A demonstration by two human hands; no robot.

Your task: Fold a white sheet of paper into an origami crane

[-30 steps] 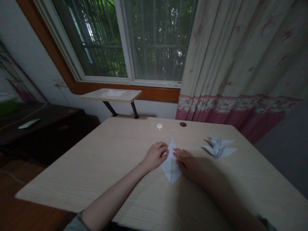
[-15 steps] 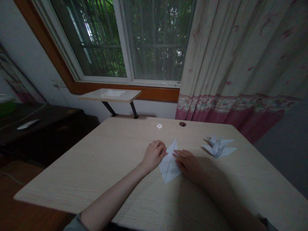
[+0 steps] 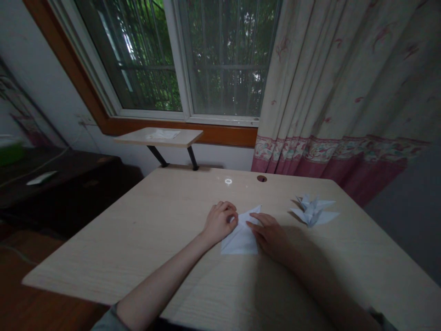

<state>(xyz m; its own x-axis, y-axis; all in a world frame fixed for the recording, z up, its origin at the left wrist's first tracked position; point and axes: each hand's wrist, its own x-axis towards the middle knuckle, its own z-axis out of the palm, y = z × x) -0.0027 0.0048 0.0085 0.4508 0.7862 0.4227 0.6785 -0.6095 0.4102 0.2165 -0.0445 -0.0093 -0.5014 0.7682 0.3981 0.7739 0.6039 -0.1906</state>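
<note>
A white folded paper piece (image 3: 241,236), kite-shaped, lies flat on the light wooden desk (image 3: 155,239). My left hand (image 3: 218,223) rests on its left edge with fingers curled and pinching the paper near the upper corner. My right hand (image 3: 270,234) lies on the paper's right side, fingers pressed together on it. To the right, a finished white paper crane (image 3: 313,210) sits on the desk, apart from both hands.
A cable hole (image 3: 262,178) is in the desk near its far edge. Behind stand a small shelf (image 3: 160,136) under the window, a patterned curtain (image 3: 344,101) at right and a dark cabinet (image 3: 51,179) at left.
The folded paper has been turned clockwise under my hands: its long point swung from toward me to the lower left. Both hands stayed on it; the crane has not moved.
</note>
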